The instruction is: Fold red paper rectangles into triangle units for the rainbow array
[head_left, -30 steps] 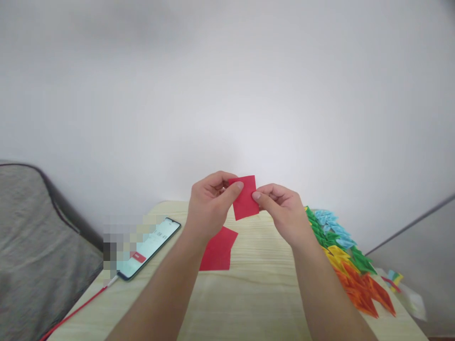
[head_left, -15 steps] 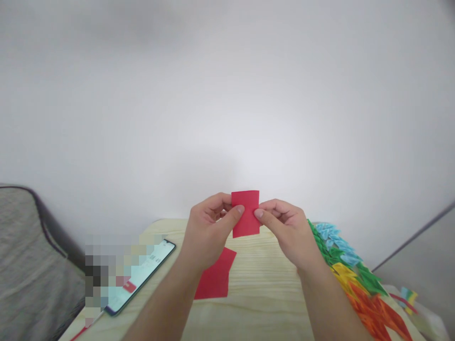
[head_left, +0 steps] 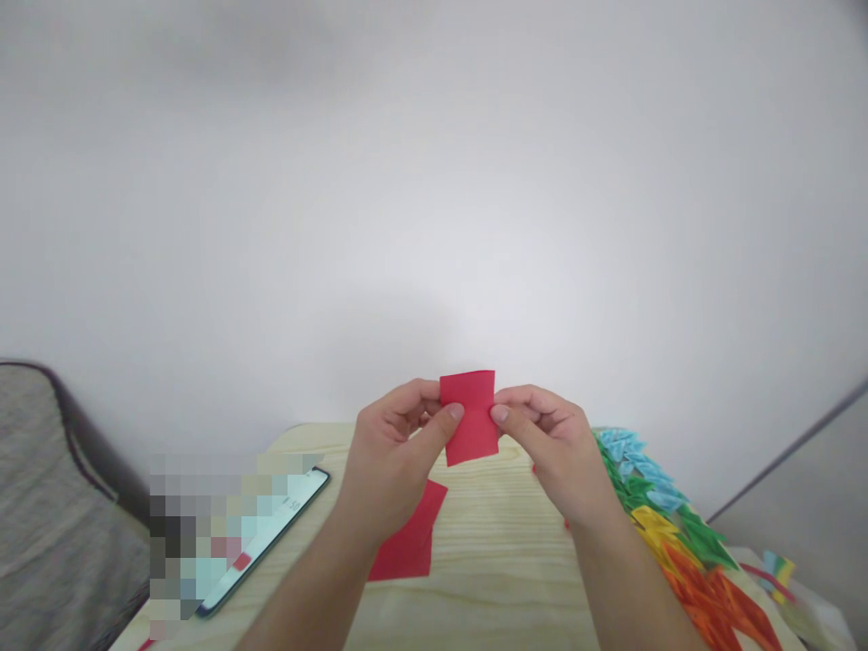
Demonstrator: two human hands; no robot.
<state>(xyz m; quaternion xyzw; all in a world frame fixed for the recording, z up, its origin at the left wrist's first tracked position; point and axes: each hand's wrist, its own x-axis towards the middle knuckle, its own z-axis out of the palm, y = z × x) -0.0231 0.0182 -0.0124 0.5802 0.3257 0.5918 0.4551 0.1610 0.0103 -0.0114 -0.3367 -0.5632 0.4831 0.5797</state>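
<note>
One red paper point(head_left: 476, 432) between both hands point(head_left: 393, 452), pinched at either side.

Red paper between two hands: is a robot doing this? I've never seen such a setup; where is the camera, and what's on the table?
There is no robot: these are a person's own bare hands. The camera is worn on the head, looking forward and down. The left hand and right hand pinch a small piece of red paper between them, above a pale table. More red paper lies near the left wrist. Farther left is a phone, partly blurred out. Along the right side are folded paper pieces in light blue, green, yellow and orange.
</note>
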